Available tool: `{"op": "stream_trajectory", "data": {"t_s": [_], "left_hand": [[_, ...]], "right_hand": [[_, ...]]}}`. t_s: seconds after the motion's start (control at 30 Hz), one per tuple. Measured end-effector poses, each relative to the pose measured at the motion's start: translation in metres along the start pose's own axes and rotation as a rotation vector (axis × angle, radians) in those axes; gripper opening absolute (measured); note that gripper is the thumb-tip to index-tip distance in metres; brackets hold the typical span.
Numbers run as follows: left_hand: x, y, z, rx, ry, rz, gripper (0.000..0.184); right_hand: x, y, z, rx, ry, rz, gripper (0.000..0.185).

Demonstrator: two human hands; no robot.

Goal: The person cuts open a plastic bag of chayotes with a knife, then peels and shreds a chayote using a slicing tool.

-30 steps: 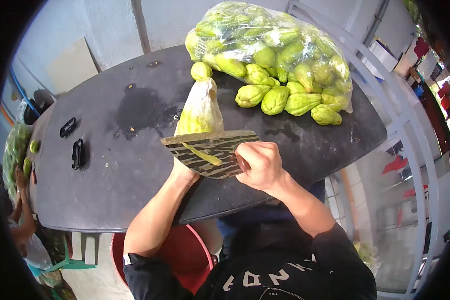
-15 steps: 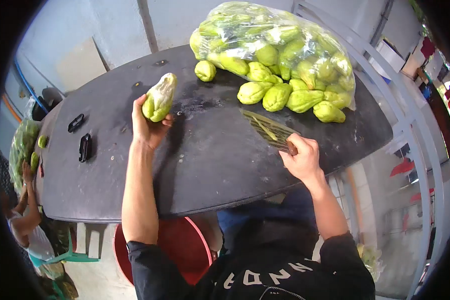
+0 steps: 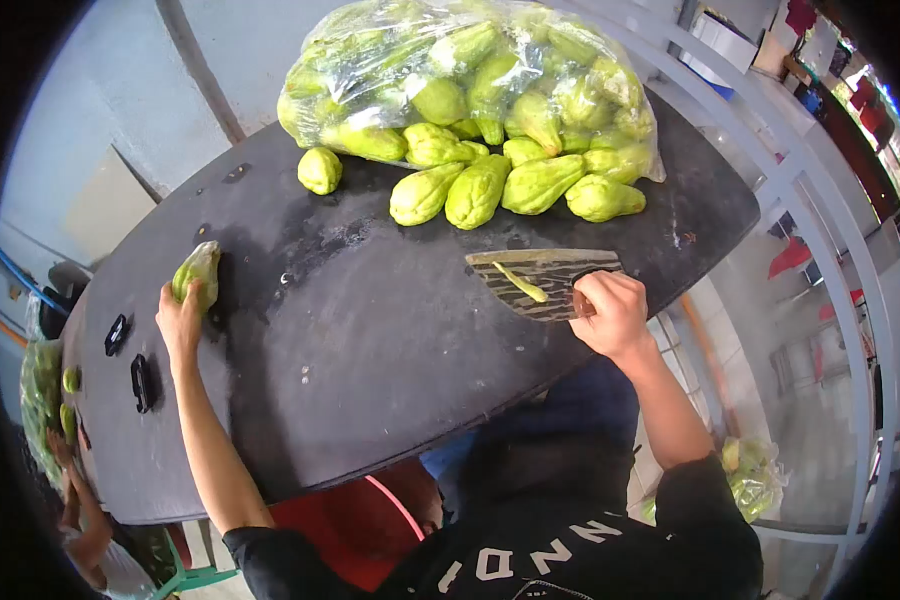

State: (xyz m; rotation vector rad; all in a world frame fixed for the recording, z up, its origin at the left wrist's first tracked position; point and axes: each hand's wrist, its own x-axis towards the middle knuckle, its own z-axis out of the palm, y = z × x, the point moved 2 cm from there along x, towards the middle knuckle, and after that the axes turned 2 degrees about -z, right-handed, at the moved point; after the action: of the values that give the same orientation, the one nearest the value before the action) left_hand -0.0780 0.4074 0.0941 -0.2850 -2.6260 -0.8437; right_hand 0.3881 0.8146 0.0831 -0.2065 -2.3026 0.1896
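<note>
My left hand [image 3: 179, 315] is closed around a green chayote [image 3: 201, 266] over the left part of the dark table [image 3: 370, 320]. The chayote's narrow end points away from me, and its surface is paler on the upper side. In my right hand [image 3: 613, 312] is the handle of a broad-bladed knife [image 3: 555, 265], held over the table's right side with the blade pointing left. A thin strip of green peel [image 3: 520, 282] clings to the flat of the blade. Beyond the knife lie several loose chayotes [image 3: 478, 192], spilling from a large clear plastic bag [image 3: 450, 70].
A single chayote [image 3: 319, 171] lies left of the bag. Two small black objects [image 3: 142, 383] rest at the table's left. A red basin [image 3: 355, 520] is below the near edge. Another person's arm [image 3: 85, 510] reaches toward a bag of chayotes [image 3: 40, 400] at far left. Metal railings [image 3: 820, 230] stand right.
My left hand has moved left and lower over the table with the chayote. The knife blade has turned to lie more level. The whole view has shifted.
</note>
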Motion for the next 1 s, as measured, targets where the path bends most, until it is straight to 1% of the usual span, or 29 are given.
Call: {"op": "stream_trajectory", "data": {"t_s": [0.03, 0.1, 0.17, 0.23, 0.3, 0.37, 0.43, 0.5, 0.57, 0.6, 0.63, 0.7, 0.77, 0.8, 0.83, 0.9, 0.97, 1.0], "left_hand": [[-0.001, 0.004, 0.004, 0.005, -0.004, -0.002, 0.059], [-0.036, 0.075, 0.002, 0.532, 0.479, 0.332, 0.060], [-0.046, 0.134, 0.010, 0.406, 0.346, 0.582, 0.062], [-0.049, 0.182, 0.040, 0.111, 0.068, 0.639, 0.061], [-0.035, 0.215, 0.085, -0.019, -0.024, 0.514, 0.067], [-0.011, 0.232, 0.128, 0.049, -0.168, 0.292, 0.077], [0.003, 0.243, 0.156, 0.108, -0.231, 0.245, 0.086], [0.010, 0.244, 0.167, 0.153, -0.211, 0.249, 0.084], [0.015, 0.233, 0.167, -0.028, -0.318, 0.175, 0.078], [0.017, 0.227, 0.164, -0.129, -0.335, 0.186, 0.063], [0.019, 0.223, 0.162, -0.136, -0.320, 0.190, 0.063], [-0.009, 0.205, 0.134, -1.025, -0.715, -0.193, 0.051], [-0.047, 0.197, 0.093, -1.428, -0.942, -0.337, 0.046], [-0.059, 0.189, 0.084, -1.516, -1.054, -0.216, 0.052], [-0.082, 0.190, 0.062, -1.515, -0.990, -0.280, 0.052], [-0.117, 0.185, 0.038, -1.461, -0.952, -0.187, 0.056], [-0.150, 0.190, 0.021, -1.384, -0.823, -0.085, 0.055], [-0.161, 0.188, 0.019, -1.437, -0.822, -0.057, 0.057]], "right_hand": [[0.003, 0.000, 0.001, 0.004, -0.005, 0.003, 0.018], [0.004, -0.003, 0.001, 0.011, -0.001, -0.017, 0.018], [0.001, 0.000, 0.004, -0.011, -0.008, -0.009, 0.018], [0.001, -0.001, 0.007, -0.030, -0.005, -0.016, 0.018], [0.002, -0.002, 0.005, -0.022, -0.031, 0.004, 0.018], [0.004, -0.003, 0.006, -0.027, -0.023, -0.001, 0.017], [0.001, -0.001, 0.005, -0.054, -0.025, 0.009, 0.017], [0.003, -0.001, 0.003, -0.026, -0.023, 0.003, 0.017], [0.001, -0.001, 0.002, -0.054, -0.027, -0.013, 0.017], [0.001, -0.002, 0.001, -0.051, -0.028, -0.007, 0.018], [0.004, 0.000, -0.001, -0.055, -0.016, -0.018, 0.018], [0.002, -0.002, -0.002, -0.017, -0.021, -0.016, 0.018], [0.004, -0.005, 0.002, -0.002, -0.011, -0.009, 0.020], [0.005, -0.012, 0.004, 0.050, -0.007, 0.031, 0.020], [0.010, -0.022, 0.005, 0.099, 0.004, 0.067, 0.020], [0.023, -0.050, 0.004, 0.182, -0.007, 0.045, 0.019], [0.038, -0.080, 0.011, 0.247, 0.042, -0.011, 0.017], [0.045, -0.091, 0.017, 0.281, 0.050, -0.023, 0.017]]}}
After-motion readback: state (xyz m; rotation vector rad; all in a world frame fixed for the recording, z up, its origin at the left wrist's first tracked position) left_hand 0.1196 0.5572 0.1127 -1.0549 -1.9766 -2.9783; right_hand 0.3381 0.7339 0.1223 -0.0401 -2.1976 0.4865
